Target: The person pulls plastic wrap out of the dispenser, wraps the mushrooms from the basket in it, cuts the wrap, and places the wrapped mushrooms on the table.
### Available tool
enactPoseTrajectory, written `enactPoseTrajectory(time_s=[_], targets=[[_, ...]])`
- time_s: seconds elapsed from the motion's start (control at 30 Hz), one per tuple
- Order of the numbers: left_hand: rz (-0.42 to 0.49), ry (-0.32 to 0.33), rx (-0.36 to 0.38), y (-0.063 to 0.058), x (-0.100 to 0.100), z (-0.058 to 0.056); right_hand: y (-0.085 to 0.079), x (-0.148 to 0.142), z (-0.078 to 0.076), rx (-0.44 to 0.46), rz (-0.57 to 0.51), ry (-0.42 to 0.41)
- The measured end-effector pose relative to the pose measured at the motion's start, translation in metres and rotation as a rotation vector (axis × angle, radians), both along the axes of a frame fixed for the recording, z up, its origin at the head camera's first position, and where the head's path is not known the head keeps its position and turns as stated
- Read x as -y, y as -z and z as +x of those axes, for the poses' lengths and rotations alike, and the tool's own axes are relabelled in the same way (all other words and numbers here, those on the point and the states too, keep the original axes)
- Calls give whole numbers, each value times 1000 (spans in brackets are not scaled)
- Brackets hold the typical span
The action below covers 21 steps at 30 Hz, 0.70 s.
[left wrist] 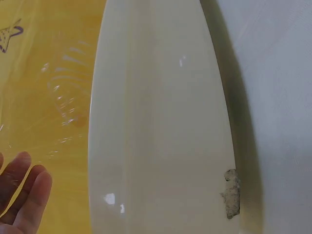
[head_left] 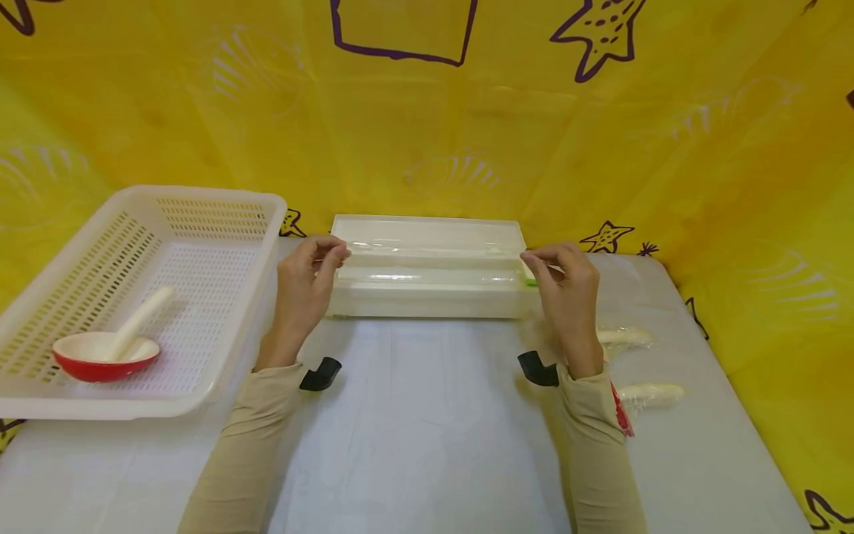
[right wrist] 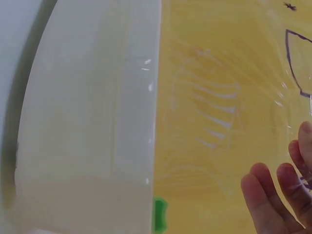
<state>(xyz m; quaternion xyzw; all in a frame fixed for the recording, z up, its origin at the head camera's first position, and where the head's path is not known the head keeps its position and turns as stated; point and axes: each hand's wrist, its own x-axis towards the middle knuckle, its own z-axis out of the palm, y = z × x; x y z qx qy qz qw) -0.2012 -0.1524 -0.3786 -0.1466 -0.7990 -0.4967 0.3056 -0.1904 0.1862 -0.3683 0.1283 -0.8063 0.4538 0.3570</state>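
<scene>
A white cling film dispenser box (head_left: 434, 302) lies across the table in front of me, its lid (head_left: 427, 228) raised at the back. Inside sits a shiny roll of cling film (head_left: 434, 276). My left hand (head_left: 308, 278) pinches one end of the film's free edge between thumb and fingers. At the other end my right hand (head_left: 567, 282) pinches the same edge. Between them the clear film (right wrist: 219, 112) is stretched above the box, with wrinkles running through it. A small green piece (right wrist: 159, 214) shows at the box's right end.
On the left stands a white perforated basket (head_left: 250, 311) holding a red bowl (head_left: 100, 371) with a white spoon (head_left: 143, 319) in it. At right lie two pale, film-wrapped long things (head_left: 654, 395), beside a red wrapper (head_left: 623, 415). A yellow patterned curtain (head_left: 427, 111) hangs behind.
</scene>
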Motion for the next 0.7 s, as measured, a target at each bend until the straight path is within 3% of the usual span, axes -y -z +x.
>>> enactPoseTrajectory(time_s=[0.33, 0.7], targets=[[21, 12, -45, -9, 0, 7, -10, 2, 7, -1, -19, 28], [31, 34, -106, -15, 0, 11, -18, 3, 12, -56, -71, -10]])
